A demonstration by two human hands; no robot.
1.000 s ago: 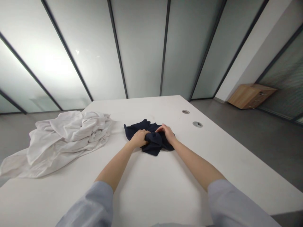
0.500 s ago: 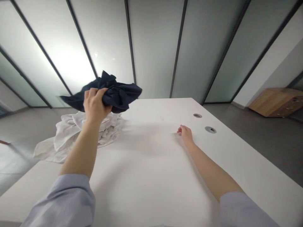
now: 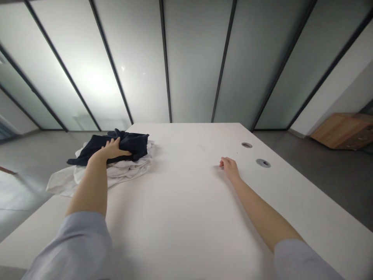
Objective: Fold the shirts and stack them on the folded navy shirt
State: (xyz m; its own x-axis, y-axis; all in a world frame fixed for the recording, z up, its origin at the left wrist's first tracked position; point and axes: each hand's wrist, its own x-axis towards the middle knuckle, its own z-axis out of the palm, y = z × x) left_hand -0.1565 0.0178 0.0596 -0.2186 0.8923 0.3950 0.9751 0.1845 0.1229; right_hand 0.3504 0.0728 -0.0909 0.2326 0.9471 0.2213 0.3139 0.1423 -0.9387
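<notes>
Navy cloth [image 3: 132, 146] is lying crumpled on a white cloth heap [image 3: 128, 170] at the left end of the white table [image 3: 180, 194]. Left hand [image 3: 112, 151] is pressing open on the navy cloth, released, grasping nothing. Right hand [image 3: 230, 168] is resting loosely curled and empty on the tabletop, near a cable grommet [image 3: 263, 163].

Left hand [image 3: 112, 151] flat on navy cloth [image 3: 137, 146] atop white cloth pile [image 3: 116, 175]; right hand [image 3: 230, 168] curled on table [image 3: 186, 229], well apart.

A head-worn camera looks forward and down over the left hand [image 3: 112, 149] and right hand [image 3: 230, 169].
</notes>
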